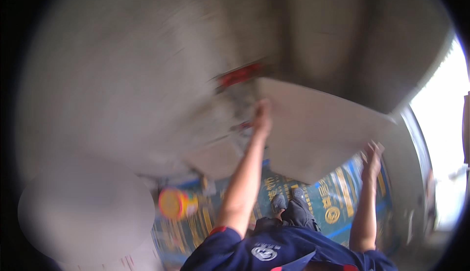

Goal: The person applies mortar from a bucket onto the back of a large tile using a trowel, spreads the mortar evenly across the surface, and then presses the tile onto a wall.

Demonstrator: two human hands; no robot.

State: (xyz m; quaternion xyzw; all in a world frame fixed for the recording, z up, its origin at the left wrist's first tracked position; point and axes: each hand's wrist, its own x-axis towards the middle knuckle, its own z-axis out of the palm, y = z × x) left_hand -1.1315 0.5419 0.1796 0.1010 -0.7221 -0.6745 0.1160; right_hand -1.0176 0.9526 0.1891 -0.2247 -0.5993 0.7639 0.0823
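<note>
Between my hands is a large pale beige rectangular tile (323,129), tilted in front of a grey wall. My left hand (263,118) is closed on its left edge. My right hand (373,157) grips the lower right edge, its fingers blurred by motion. Just beyond the tile's upper left corner is a blurred red object (240,75) whose kind I cannot make out. A smaller red piece (242,126) shows beside my left hand. The tile hides part of the wall behind it.
A yellow and red bucket (175,204) stands on the printed green floor covering (338,200) to the left of my feet. Another pale slab (215,158) lies low near the wall. A large rounded grey shape (85,210) fills the lower left. Bright light enters through an opening (443,139) at right.
</note>
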